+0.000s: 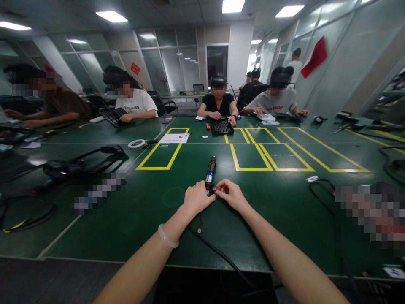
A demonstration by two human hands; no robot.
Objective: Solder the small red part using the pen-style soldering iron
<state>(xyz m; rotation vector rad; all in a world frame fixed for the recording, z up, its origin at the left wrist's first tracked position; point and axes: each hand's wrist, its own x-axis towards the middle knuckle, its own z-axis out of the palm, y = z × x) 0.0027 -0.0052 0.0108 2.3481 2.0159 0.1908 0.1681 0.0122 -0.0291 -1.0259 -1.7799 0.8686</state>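
Note:
A black and blue electric screwdriver (210,170) lies on the green table (177,219), its tip pointing away from me. My left hand (196,197) is closed around its near end, and a pale bracelet sits on that wrist. My right hand (232,194) pinches a small red and black part (216,189) against the tool's near end. A black cable (218,251) runs from the tool back toward me.
Yellow taped rectangles (253,157) mark the table ahead. A headset with straps (79,162) and cables lie at left, more cables (322,196) at right. Several people sit at the far side with black trays (222,126). A tape roll (136,143) and paper sheet (174,138) lie beyond.

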